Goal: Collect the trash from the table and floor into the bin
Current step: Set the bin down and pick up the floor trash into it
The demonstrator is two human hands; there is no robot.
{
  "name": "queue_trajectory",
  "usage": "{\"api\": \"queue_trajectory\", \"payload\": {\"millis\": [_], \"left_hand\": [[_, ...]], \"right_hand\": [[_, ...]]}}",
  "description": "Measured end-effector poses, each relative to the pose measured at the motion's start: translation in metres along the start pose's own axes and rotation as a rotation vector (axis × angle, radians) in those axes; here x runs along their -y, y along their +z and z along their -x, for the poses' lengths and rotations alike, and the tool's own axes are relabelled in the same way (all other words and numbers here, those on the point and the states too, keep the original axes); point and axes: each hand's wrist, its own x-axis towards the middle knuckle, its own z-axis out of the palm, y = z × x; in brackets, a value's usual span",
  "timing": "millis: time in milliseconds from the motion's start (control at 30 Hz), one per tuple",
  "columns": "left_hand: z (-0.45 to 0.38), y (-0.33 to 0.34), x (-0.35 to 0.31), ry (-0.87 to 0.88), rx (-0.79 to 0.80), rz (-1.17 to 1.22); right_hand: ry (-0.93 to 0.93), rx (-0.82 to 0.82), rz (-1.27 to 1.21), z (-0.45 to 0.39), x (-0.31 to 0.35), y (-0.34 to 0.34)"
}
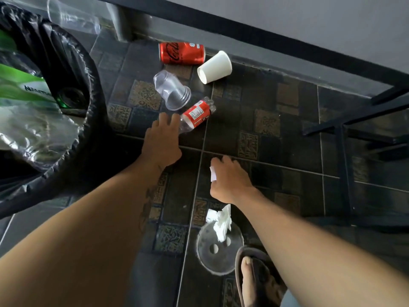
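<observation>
Fingers of the left hand (162,142) are spread apart, touching a clear bottle (197,115) at frame centre. The right hand (230,180) is clamped on a white paper scrap (213,173). Crumpled tissue (220,220) lies below it; a red can (181,53), paper cup (214,67) and plastic cup (171,90) lie above, the bin (66,120) at left.

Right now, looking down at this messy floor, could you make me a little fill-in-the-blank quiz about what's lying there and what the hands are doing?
1. The soda can lying on its side is coloured ____.
2. The left hand reaches toward the small plastic ____ with a red label.
3. The right hand holds a scrap of ____ paper.
4. The bin is lined with a ____ bag.

Missing words: red; bottle; white; black
</observation>
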Motion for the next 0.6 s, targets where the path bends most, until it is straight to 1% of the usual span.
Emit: {"api": "queue_trajectory", "payload": {"millis": [100, 200, 267, 300, 400, 467, 533, 600], "left_hand": [[-0.005, 0.004, -0.007, 0.062, 0.005, -0.033], [-0.005, 0.007, -0.012, 0.091, 0.019, -0.123], [-0.004, 0.008, -0.013, 0.079, 0.024, -0.148], [-0.003, 0.007, -0.015, 0.06, 0.052, -0.137], [-0.005, 0.007, -0.013, -0.004, 0.164, -0.034], [-0.009, 0.007, -0.014, -0.026, 0.207, 0.036], [-0.013, 0.003, -0.015, -0.056, 0.21, 0.087], [-0.018, -0.002, -0.017, -0.13, 0.152, 0.21]], "right_hand": [[0.087, 0.069, -0.146, 0.022, -0.007, -0.004], [0.232, 0.109, -0.309, 0.043, -0.009, 0.002], [0.311, 0.109, -0.337, 0.057, -0.003, 0.014], [0.333, 0.095, -0.304, 0.063, 0.001, 0.024], [0.304, 0.038, -0.172, 0.079, 0.014, 0.053], [0.29, -0.001, -0.178, 0.083, 0.016, 0.062], [0.275, -0.033, -0.218, 0.078, 0.014, 0.061], [0.226, -0.071, -0.229, 0.067, 0.01, 0.049]]}}
